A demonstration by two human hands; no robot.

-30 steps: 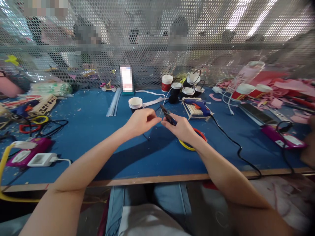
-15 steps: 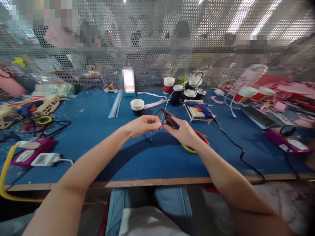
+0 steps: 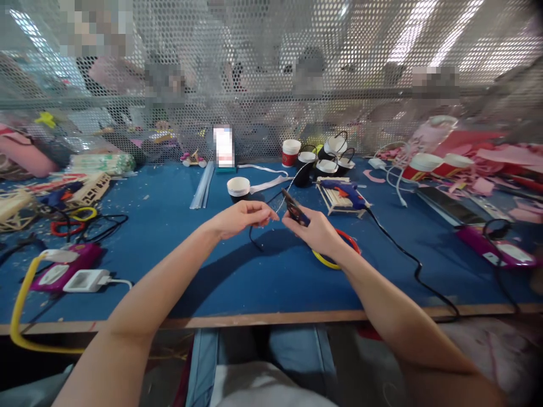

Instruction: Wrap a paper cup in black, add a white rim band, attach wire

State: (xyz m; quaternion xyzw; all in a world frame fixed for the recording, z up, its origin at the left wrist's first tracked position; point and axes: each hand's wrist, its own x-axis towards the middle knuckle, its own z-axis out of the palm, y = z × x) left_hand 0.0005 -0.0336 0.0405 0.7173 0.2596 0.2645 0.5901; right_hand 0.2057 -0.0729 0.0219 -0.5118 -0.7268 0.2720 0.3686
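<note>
My left hand point(image 3: 246, 217) is closed above the middle of the table, thumb and fingers pinched at the lower end of a thin whitish strand point(image 3: 293, 182). That strand arcs up and away toward the cups. Wrapped in my right hand point(image 3: 316, 229) is a dark pliers-like tool point(image 3: 294, 207), its tip pointing up and left beside the strand. The fingertips of both hands are close but apart. Behind my left hand stands a black cup with a white rim point(image 3: 238, 186). A red and yellow loop point(image 3: 326, 260) lies partly hidden under my right forearm.
Black cups point(image 3: 327, 167) with wire handles stand at the back beside a red cup point(image 3: 291, 152). A blue glue gun point(image 3: 345, 189) rests on a wooden stick frame point(image 3: 333, 200), its cord trailing right. Purple power strips point(image 3: 76, 265) lie at the left and right. A mesh screen borders the back.
The strand now bows in a curve where it was straighter. My left fingers have loosened slightly, and the view has tilted a little upward. The tool stays in my right hand.
</note>
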